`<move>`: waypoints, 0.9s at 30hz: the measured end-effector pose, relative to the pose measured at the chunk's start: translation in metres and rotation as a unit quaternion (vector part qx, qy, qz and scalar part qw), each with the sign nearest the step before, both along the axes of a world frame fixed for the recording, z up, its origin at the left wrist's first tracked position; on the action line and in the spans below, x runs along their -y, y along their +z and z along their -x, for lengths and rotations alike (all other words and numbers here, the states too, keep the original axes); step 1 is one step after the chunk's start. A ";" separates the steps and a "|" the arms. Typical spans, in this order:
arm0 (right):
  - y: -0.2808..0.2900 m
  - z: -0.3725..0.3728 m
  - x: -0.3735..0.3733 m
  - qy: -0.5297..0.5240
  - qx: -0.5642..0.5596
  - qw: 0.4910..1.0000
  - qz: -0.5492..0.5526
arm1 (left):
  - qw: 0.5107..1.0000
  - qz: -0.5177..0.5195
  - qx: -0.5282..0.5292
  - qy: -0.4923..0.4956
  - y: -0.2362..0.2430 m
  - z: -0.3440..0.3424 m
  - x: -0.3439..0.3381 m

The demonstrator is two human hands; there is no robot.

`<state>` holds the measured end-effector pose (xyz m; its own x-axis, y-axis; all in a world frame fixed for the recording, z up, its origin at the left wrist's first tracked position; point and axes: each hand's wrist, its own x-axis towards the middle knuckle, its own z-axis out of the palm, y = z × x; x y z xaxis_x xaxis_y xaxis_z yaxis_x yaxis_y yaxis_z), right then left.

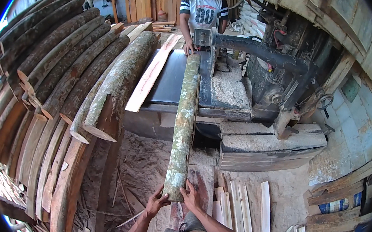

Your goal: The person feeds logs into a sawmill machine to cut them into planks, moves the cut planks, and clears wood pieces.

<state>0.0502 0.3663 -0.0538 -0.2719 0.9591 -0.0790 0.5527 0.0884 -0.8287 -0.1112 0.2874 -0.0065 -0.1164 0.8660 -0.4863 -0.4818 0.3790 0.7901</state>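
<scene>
A long log (182, 133) with mottled grey-green bark runs straight away from me, its far part over the dark metal saw table (167, 80). My left hand (156, 202) grips the left side of its near end, and my right hand (191, 196) grips the right side. This near end hangs out over the floor in front of the table. Across the table a person in a white and dark shirt (203, 11) stands with one hand (188, 48) by the log's far end. The saw's dark arm (255, 46) reaches over the table just right of that end.
Left of the table, a tall stack of bark-covered logs (65, 68) leans toward me. A pale sawn plank (155, 73) lies on the table's left side. Sawdust coats the machine base (273, 142) at right. Cut strips (242, 206) lie on the floor beside my right arm.
</scene>
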 end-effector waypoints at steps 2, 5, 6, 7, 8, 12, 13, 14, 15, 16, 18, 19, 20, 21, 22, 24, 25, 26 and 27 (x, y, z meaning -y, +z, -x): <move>-0.021 -0.007 0.040 -0.011 0.009 0.996 -0.086 | 1.000 0.001 0.010 -0.005 -0.006 -0.006 0.038; 0.024 -0.019 0.101 0.005 -0.006 1.000 0.021 | 0.999 0.032 0.029 -0.007 -0.018 -0.012 0.105; 0.046 -0.027 0.118 0.019 -0.012 0.990 0.140 | 0.999 0.026 0.026 -0.015 -0.014 -0.017 0.123; 0.045 -0.035 0.136 0.009 -0.009 0.989 0.145 | 0.999 0.020 0.026 -0.025 -0.010 -0.025 0.139; 0.039 -0.041 0.158 0.013 -0.017 0.989 0.147 | 0.999 0.036 0.032 -0.023 -0.009 -0.030 0.160; 0.033 -0.059 0.200 0.058 -0.068 0.958 0.273 | 0.995 0.100 -0.009 -0.009 -0.046 -0.041 0.242; 0.035 -0.058 0.187 0.058 -0.067 0.958 0.273 | 0.995 0.089 -0.005 0.039 -0.052 -0.048 0.240; 0.035 -0.057 0.175 0.059 -0.069 0.969 0.230 | 0.997 0.067 0.010 0.043 -0.039 -0.050 0.219; 0.035 -0.055 0.164 0.061 -0.068 0.977 0.192 | 0.997 0.050 0.026 0.049 -0.016 -0.050 0.188; 0.018 -0.047 0.139 0.039 -0.076 0.984 0.155 | 0.997 0.038 0.038 0.064 -0.012 -0.044 0.155; 0.015 -0.023 0.059 0.040 -0.039 0.989 0.137 | 0.998 0.023 0.020 0.061 -0.012 -0.023 0.077; 0.010 -0.009 0.009 0.041 -0.027 0.995 0.088 | 0.996 -0.003 0.016 0.092 -0.016 -0.013 0.034; 0.005 0.004 -0.041 0.040 -0.013 0.998 0.040 | 0.992 -0.023 0.019 0.119 -0.016 -0.001 -0.012; 0.058 0.016 -0.085 0.009 0.008 1.000 0.008 | 0.985 -0.047 0.016 0.166 -0.016 0.012 -0.052; 0.061 0.036 -0.127 -0.057 0.012 0.988 -0.142 | 0.975 -0.082 0.066 0.197 -0.022 0.026 -0.090; 0.064 0.050 -0.206 -0.152 0.039 0.975 -0.155 | 0.954 -0.122 0.129 0.242 -0.020 0.033 -0.169; 0.064 0.055 -0.235 -0.150 0.042 0.976 -0.153 | 0.958 -0.122 0.096 0.239 -0.010 0.034 -0.203; 0.060 0.055 -0.261 -0.139 0.074 0.987 -0.027 | 0.975 -0.078 0.018 0.209 0.006 0.028 -0.237; 0.053 0.057 -0.285 -0.124 0.103 0.983 0.094 | 0.981 -0.039 -0.061 0.180 0.020 0.022 -0.261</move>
<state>-0.0063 0.6515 -0.0009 0.0076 0.9569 -0.2904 0.6953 -0.2138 -0.6862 -0.1335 0.5479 0.0136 -0.4745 0.7924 -0.3833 -0.4727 0.1380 0.8704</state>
